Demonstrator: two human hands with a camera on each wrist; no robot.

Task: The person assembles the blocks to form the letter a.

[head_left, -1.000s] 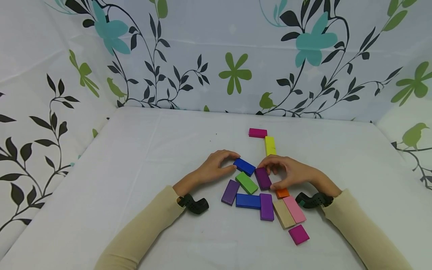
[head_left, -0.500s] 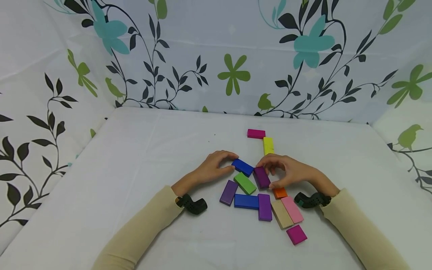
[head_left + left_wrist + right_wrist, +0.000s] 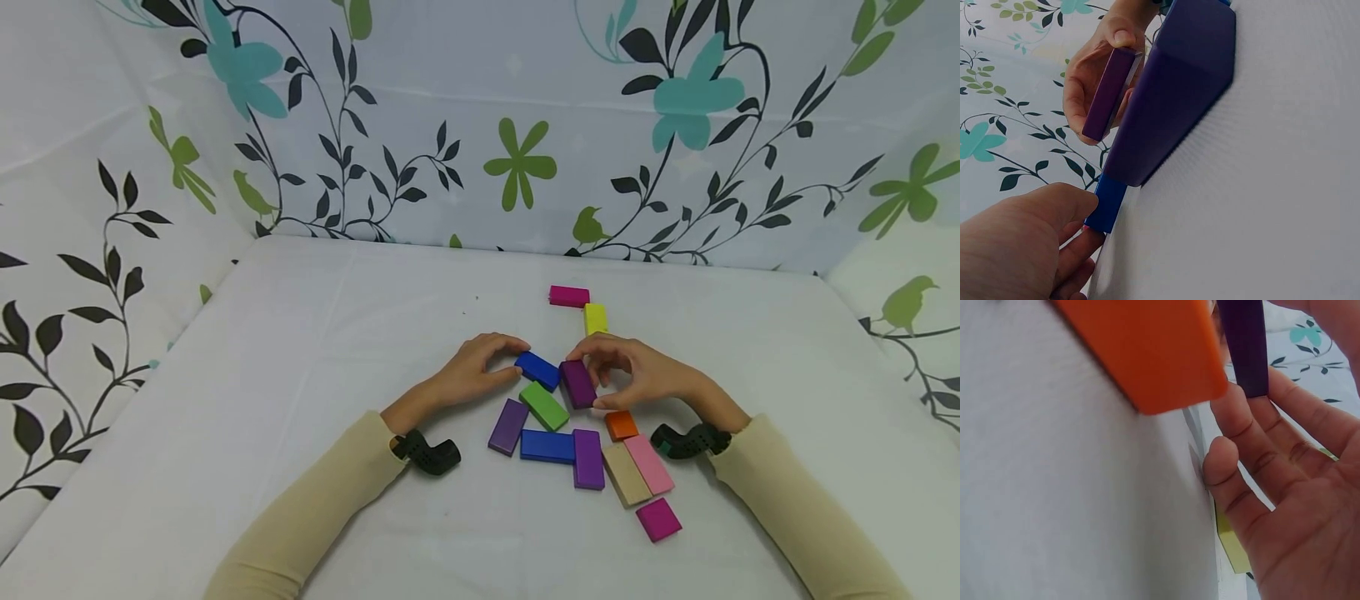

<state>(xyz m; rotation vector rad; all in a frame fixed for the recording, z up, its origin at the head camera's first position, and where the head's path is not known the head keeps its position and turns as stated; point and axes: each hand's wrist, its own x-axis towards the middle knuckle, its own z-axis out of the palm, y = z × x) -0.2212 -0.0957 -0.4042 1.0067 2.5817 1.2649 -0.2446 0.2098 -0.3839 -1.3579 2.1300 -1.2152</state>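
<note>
My left hand [image 3: 476, 372] pinches a blue wooden block [image 3: 537, 371] by its left end, thumb on the near side and fingers on the far side. The left wrist view shows this blue block [image 3: 1109, 203] low by the table. Close on its right, my right hand [image 3: 656, 372] holds a dark purple block [image 3: 577, 384] between thumb and fingertips. In the left wrist view that purple block [image 3: 1109, 94] is raised and tilted. A green block [image 3: 544, 406] lies just below the two held blocks. An orange block [image 3: 621, 425] sits under the right wrist side.
Nearer lie a purple block [image 3: 508, 427], another blue block [image 3: 547, 447], a violet block [image 3: 588, 459], a beige block [image 3: 626, 474], a pink block [image 3: 649, 463] and a magenta block [image 3: 659, 519]. Farther back are a yellow block [image 3: 596, 318], partly behind the right hand, and a magenta block [image 3: 569, 296].
My right hand has lifted the dark purple block slightly up and away, uncovering more of the orange block. The left hand stays in place on the blue block.
</note>
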